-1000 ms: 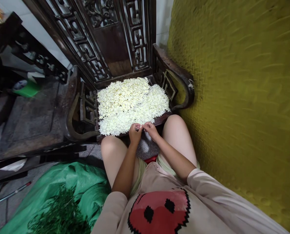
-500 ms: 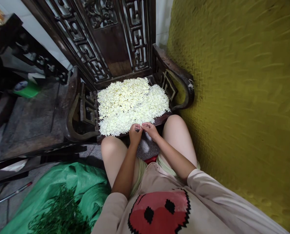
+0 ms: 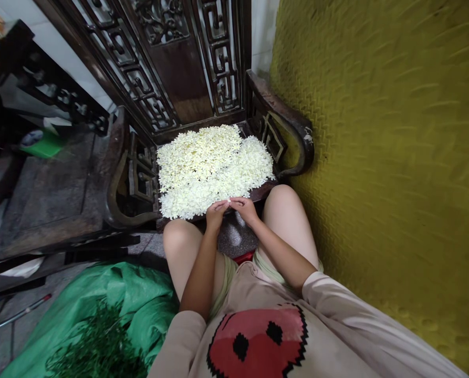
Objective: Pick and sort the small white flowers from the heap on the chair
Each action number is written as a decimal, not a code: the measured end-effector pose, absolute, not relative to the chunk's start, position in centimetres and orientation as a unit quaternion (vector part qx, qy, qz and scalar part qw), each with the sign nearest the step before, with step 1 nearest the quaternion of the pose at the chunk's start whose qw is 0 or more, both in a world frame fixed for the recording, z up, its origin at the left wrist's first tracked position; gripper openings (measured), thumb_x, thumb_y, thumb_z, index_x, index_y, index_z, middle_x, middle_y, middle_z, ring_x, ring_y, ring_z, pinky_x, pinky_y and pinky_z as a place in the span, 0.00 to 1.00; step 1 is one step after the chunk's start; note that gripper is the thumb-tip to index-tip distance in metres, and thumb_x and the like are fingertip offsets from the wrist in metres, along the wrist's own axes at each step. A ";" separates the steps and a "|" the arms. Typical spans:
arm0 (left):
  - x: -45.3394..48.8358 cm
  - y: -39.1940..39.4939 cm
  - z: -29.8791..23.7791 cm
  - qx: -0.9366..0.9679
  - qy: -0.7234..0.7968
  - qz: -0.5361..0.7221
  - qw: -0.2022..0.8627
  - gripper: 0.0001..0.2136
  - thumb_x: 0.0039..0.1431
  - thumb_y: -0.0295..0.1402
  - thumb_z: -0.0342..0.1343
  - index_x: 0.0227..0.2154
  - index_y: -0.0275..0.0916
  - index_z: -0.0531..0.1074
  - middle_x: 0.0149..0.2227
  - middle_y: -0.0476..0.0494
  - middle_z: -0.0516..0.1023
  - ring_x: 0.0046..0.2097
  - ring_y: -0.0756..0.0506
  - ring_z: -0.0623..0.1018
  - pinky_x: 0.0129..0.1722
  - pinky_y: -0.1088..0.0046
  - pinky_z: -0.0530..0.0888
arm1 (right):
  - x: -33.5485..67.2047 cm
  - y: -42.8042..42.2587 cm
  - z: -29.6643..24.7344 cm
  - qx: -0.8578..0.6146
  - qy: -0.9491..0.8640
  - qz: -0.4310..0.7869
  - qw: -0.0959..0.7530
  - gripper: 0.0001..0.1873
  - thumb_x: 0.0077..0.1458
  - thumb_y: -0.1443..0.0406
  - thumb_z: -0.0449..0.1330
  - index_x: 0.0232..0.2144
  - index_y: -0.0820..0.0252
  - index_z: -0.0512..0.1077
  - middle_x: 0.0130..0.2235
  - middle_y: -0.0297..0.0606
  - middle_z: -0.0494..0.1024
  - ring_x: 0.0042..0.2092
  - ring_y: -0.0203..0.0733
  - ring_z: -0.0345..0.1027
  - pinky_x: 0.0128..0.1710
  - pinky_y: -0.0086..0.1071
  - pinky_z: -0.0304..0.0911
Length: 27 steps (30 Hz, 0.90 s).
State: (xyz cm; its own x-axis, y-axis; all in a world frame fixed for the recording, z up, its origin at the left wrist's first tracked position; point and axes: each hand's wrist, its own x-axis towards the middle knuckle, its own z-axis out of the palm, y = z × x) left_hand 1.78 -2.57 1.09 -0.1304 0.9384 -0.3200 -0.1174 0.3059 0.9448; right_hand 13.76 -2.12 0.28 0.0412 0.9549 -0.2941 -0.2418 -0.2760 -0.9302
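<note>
A heap of small white flowers (image 3: 212,168) covers the seat of a dark carved wooden chair (image 3: 281,121) in front of me. My left hand (image 3: 216,214) and my right hand (image 3: 245,209) meet at the heap's near edge, between my knees. Their fingertips are pinched together on one small white flower (image 3: 229,200). Both hands hover over a dark speckled cloth (image 3: 236,239) on my lap.
A yellow-green textured wall (image 3: 384,157) rises close on my right. A green sheet (image 3: 112,310) with leafy green stems (image 3: 96,346) lies on the floor at lower left. A second dark wooden seat (image 3: 56,189) stands to the left, with a green item (image 3: 43,144) on it.
Both hands have shifted slightly up toward the heap's edge, still pinched together. Nothing else has moved.
</note>
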 end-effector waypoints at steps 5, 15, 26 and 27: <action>1.7 -2.4 0.3 0.281 0.569 0.471 0.613 0.20 0.31 0.43 0.66 0.28 0.35 0.76 0.31 0.43 0.79 0.34 0.47 0.76 0.41 0.67 0.71 | 13.8 -2.2 0.3 -0.519 -0.347 0.601 0.498 0.14 0.34 0.59 0.66 0.28 0.59 0.76 0.30 0.36 0.79 0.32 0.39 0.71 0.39 0.35 0.66; 1.7 -2.2 0.4 0.286 0.550 0.463 0.634 0.21 0.33 0.46 0.65 0.27 0.35 0.74 0.28 0.43 0.77 0.34 0.47 0.76 0.40 0.67 0.70 | 13.8 -2.4 0.7 -0.515 -0.345 0.598 0.508 0.15 0.34 0.59 0.67 0.27 0.59 0.76 0.33 0.38 0.79 0.35 0.42 0.72 0.41 0.38 0.67; 1.6 -2.5 0.6 0.324 0.522 0.493 0.616 0.16 0.35 0.38 0.66 0.30 0.36 0.76 0.29 0.45 0.78 0.34 0.46 0.77 0.45 0.63 0.70 | 13.9 -2.5 1.9 -0.516 -0.315 0.602 0.522 0.14 0.32 0.59 0.68 0.26 0.59 0.77 0.32 0.37 0.79 0.36 0.43 0.72 0.42 0.39 0.66; 1.6 -2.6 0.7 0.325 0.523 0.494 0.613 0.16 0.35 0.38 0.66 0.29 0.36 0.76 0.29 0.45 0.79 0.34 0.46 0.77 0.45 0.63 0.70 | 13.9 -2.5 1.8 -0.516 -0.310 0.605 0.521 0.14 0.32 0.59 0.68 0.26 0.59 0.77 0.32 0.37 0.79 0.36 0.43 0.72 0.42 0.39 0.66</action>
